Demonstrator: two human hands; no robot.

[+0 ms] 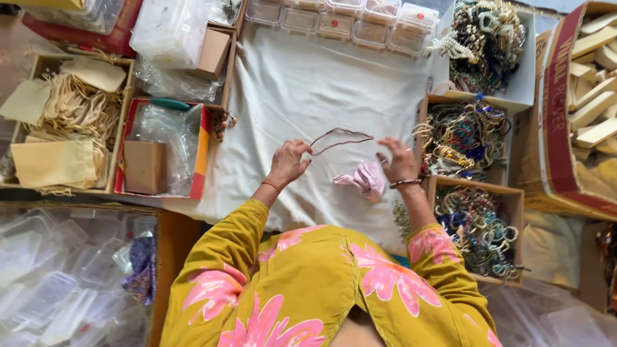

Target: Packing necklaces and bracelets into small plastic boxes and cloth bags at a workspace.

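So the left hand (289, 162) is pinched shut on one end of a thin dark necklace cord (340, 136), which loops out over the white cloth (302, 90) toward the right hand (398, 159). The right hand has its fingers loosely curled and spread just beside the cord's other end (can't really tell if it's actually gripping it or only touching). A crumpled pink cloth (367, 180) lies on the surface between the two hands, just under the right one. On the right sit cardboard boxes of beaded bangles (463, 138), all heaped up, and on the left there's a red-rimmed box (196, 154) with plastic bags and a small brown carton. Clear little plastic cases (340, 19) line the far edge.
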